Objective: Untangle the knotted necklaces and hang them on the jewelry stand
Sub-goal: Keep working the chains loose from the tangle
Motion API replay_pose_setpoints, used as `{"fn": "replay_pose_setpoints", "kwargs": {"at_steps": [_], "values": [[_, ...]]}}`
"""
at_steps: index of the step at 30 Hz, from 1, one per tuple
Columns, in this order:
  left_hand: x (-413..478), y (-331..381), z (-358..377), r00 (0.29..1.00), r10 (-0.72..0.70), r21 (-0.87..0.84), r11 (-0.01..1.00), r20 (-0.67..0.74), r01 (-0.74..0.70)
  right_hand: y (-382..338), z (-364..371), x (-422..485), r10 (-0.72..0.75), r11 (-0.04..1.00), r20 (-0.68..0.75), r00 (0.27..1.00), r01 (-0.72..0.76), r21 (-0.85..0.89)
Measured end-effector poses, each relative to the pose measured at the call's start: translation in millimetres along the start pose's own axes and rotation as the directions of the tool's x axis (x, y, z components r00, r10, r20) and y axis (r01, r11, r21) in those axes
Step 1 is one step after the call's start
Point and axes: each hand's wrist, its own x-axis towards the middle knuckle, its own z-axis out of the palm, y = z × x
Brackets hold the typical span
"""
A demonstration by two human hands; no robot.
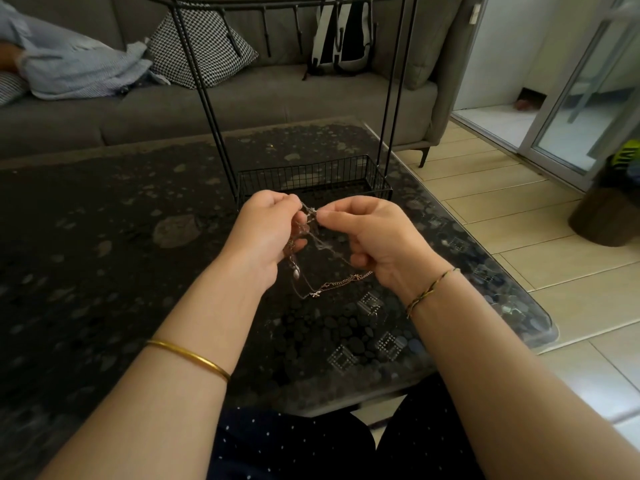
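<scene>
Pinching the knot [311, 213] with left hand [266, 233] and right hand [377, 244], we judge the necklaces [341, 281] below our fingers [337, 216] light, limp, fragile; hold links beside it.

Two hands, left hand [266, 233] and right hand [377, 237]; one jewelry stand [313, 174]; one knot of necklaces [339, 282], chain count unclear; two bracelets, gold bangle [194, 358] and cord bracelet [429, 289]; one table [104, 237]; one sofa [242, 102]; one backpack [341, 39].
</scene>
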Motion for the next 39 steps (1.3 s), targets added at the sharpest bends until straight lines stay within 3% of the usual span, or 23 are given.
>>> {"fn": "replay_pose_setpoints", "kwargs": {"at_steps": [9,15,21,26,31,36,39], "values": [[-1.5,-3.3,2.7,0.995,0.036,0.189,0.98,0.097,-0.054,0.3,4.1,1.1,-0.01,0.988,-0.066,0.998,0.02,0.153],[-2.7,-3.4,1.1,0.982,-0.015,0.213,0.977,0.189,-0.026,0.8,-1.7,4.7,-0.034,0.982,-0.169,0.985,0.064,0.178],[-7.8,0.6,-1.7,0.956,-0.027,0.173,0.985,0.292,-0.025,1.7,-2.5,5.8,0.053,0.921,-0.088,0.995,-0.015,0.388],[-4.5,-1.8,-0.2,0.987,0.056,0.172,0.982,0.148,-0.082,0.8,-2.7,6.7,0.088,0.933,-0.062,0.994,-0.061,0.354],[-0.8,-1.8,0.2,0.996,0.084,0.098,0.992,-0.004,-0.083,2.5,1.5,6.0,0.163,0.972,0.065,0.985,-0.171,0.158],[-1.4,1.5,1.5,0.998,-0.057,-0.124,0.991,0.004,0.057,2.3,2.4,8.4,0.105,0.963,0.024,0.994,-0.108,0.245],[-0.8,0.0,-1.3,0.997,-0.054,-0.026,0.998,0.061,0.056,1.9,0.9,9.6,0.093,0.926,-0.029,0.995,-0.076,0.37]]}}
